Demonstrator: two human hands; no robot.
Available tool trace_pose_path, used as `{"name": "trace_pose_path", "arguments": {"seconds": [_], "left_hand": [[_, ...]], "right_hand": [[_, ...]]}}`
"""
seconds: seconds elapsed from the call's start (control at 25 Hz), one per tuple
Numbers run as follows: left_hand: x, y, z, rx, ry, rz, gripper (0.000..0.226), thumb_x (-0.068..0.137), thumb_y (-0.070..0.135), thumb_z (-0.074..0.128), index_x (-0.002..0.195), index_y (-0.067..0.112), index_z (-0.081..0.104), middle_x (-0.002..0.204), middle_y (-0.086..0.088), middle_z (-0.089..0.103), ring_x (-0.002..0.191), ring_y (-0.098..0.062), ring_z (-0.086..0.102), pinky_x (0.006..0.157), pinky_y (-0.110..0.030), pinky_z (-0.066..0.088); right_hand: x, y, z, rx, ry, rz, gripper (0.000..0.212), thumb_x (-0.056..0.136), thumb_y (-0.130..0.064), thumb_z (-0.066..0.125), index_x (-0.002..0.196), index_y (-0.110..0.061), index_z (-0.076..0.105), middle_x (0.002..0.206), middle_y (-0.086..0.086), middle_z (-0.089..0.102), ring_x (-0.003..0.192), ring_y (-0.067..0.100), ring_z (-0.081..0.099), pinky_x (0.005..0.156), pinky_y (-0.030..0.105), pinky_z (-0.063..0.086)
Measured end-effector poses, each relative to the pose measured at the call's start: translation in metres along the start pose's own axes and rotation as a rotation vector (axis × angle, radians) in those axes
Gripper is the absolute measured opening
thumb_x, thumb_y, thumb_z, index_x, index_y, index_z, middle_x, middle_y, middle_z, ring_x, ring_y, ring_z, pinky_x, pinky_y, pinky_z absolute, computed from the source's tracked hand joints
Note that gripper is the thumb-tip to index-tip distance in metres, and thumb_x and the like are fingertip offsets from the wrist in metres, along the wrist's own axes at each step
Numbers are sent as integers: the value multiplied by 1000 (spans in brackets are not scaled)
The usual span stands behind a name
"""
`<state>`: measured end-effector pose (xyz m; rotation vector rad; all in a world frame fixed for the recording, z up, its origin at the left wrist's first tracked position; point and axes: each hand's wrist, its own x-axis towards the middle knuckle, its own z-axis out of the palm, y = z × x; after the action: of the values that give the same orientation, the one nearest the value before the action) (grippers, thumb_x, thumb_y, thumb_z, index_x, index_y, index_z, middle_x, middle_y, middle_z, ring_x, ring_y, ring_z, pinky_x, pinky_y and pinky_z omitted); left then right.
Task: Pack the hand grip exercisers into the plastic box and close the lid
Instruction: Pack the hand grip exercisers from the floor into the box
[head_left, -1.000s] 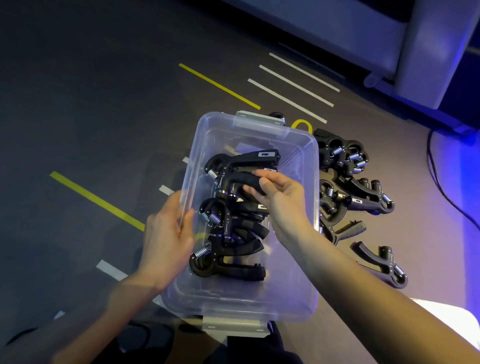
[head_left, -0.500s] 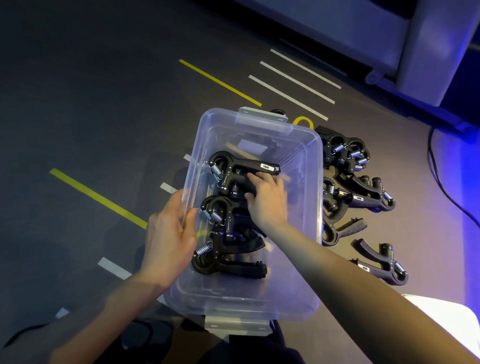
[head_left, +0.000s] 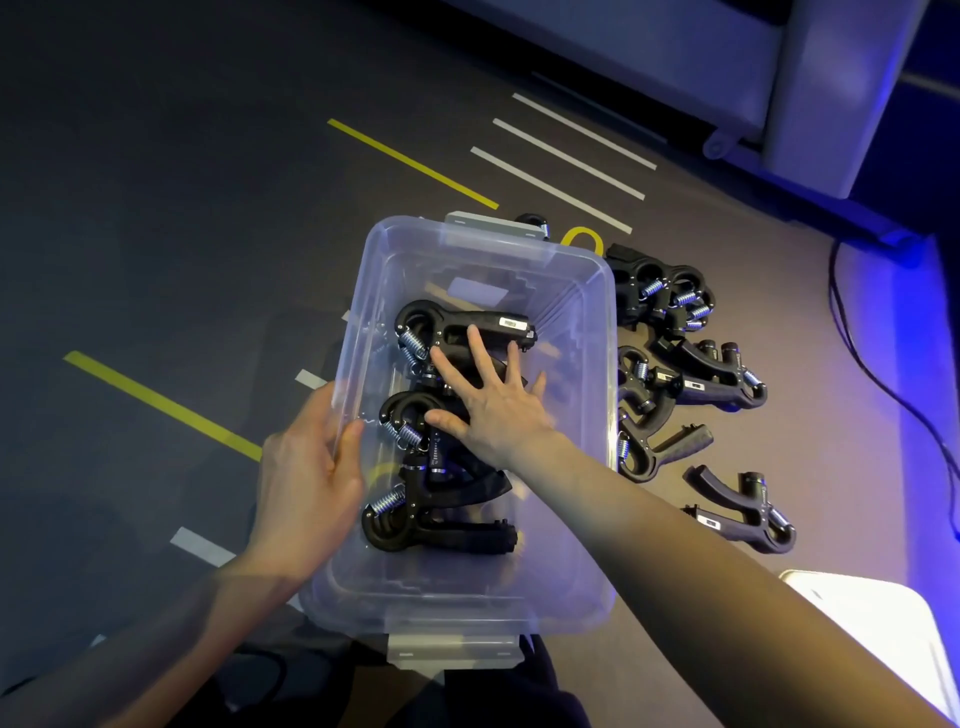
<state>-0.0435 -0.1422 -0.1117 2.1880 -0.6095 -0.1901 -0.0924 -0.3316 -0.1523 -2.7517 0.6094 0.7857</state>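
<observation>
Black cable (head_left: 852, 332) on line-marked floor (head_left: 156, 208)

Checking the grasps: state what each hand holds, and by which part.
The left hand grips the clear plastic box by its left long wall and rim. The right hand holds nothing; its spread fingers lie flat on the hand grip exercisers inside.

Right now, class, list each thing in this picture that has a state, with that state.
plastic box: open, lid off, partly filled
exercisers in box: packed, lying flat
exercisers on floor: unpacked, beside box
left hand: grips box wall
right hand: fingers spread, pressing exercisers
</observation>
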Motion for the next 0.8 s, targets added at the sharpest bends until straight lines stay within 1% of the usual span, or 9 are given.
{"name": "trace_pose_path", "arguments": {"seconds": [0.04, 0.12, 0.28, 0.36, 0.44, 0.52, 0.6, 0.68, 0.8], "left_hand": [[-1, 0, 0, 3, 3, -3, 7, 87, 5, 55, 94, 6, 56, 45, -2, 38, 44, -23, 42, 46, -28, 34], [-1, -1, 0, 3, 8, 7, 15, 86, 15, 51, 96, 5, 57, 45, -7, 40, 45, -28, 43, 47, -28, 35], [0, -7, 2, -9, 0, 0, 10, 88, 11, 53, 95, 4, 56, 46, -14, 42, 43, -36, 40, 46, -36, 36], [0, -10, 3, -13, -6, -2, 15, 88, 17, 52, 95, 4, 55, 50, -18, 49, 46, -38, 46, 49, -40, 40], [-1, -10, 4, -16, 1, -3, 23, 85, 24, 48, 94, 4, 55, 52, -19, 52, 49, -38, 50, 51, -42, 41], [-1, -10, 5, -16, -1, -5, 27, 82, 29, 45, 92, 5, 54, 55, -19, 54, 50, -37, 51, 51, -43, 42], [0, -10, 6, -12, -10, -12, 21, 87, 25, 50, 92, 5, 54, 59, -22, 56, 50, -37, 50, 52, -44, 42], [1, -10, 7, 3, -8, -10, 11, 90, 16, 53, 93, 6, 53, 61, -25, 56, 50, -37, 51, 52, -44, 42], [2, -8, 7, -16, -9, -11, 19, 85, 32, 46, 98, 20, 52, 65, -25, 59, 55, -39, 58, 56, -48, 49]], "right_hand": [[-5, -3, -5, 69, 30, -8, 71, 89, -68, 24, 145, -46, -14, 155, -6, -27, 142, 41, -17, 109, 67, 5], [-25, -9, -18, 244, 218, -58, 68, 92, -62, 29, 148, -41, -3, 159, -5, -12, 145, 33, -7, 113, 59, 6], [-91, 3, -30, 563, 813, -228, 57, 97, -46, 31, 147, -19, 29, 153, -2, 29, 141, 12, 26, 115, 31, 22], [-110, 27, -14, 599, 1001, -173, 54, 98, -42, 28, 144, -14, 34, 150, -4, 34, 139, 9, 30, 113, 27, 25], [-113, 57, 11, 700, 1077, 21, 49, 97, -35, 31, 142, -14, 38, 148, -4, 35, 139, 8, 30, 113, 27, 26], [-106, 89, 37, 805, 994, 304, 47, 97, -34, 34, 140, -14, 41, 149, 1, 37, 139, 12, 31, 115, 34, 26], [-95, 120, 61, 734, 690, 536, 56, 96, -38, 44, 145, -13, 31, 153, 6, 29, 142, 19, 24, 116, 40, 24], [-86, 141, 80, 544, 397, 550, 78, 90, -46, 55, 149, -12, 18, 157, 7, 19, 144, 24, 18, 116, 41, 22], [-74, 153, 90, 375, 221, 541, 92, 84, -56, 58, 150, -10, 12, 155, 9, 21, 143, 27, 19, 116, 43, 21]]}}
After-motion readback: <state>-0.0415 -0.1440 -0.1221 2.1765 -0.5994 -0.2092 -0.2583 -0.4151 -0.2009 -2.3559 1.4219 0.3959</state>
